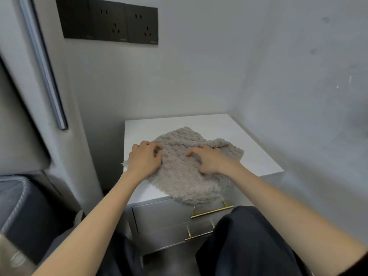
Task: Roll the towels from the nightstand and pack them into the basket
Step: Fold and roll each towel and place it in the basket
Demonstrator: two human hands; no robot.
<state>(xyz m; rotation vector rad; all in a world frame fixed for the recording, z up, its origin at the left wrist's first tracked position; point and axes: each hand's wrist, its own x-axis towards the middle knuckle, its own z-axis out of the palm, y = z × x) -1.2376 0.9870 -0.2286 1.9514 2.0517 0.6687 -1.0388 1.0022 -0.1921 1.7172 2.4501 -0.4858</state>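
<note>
Gripping the fluffy beige towel [179, 176] with curled fingers, the left hand [144, 158] and right hand [207, 159] hold it on the white nightstand [199, 122], one corner overhanging the drawer [163, 214]. It looks crumpled and unrolled. No basket shows, so rolling and packing likely remain.
</note>
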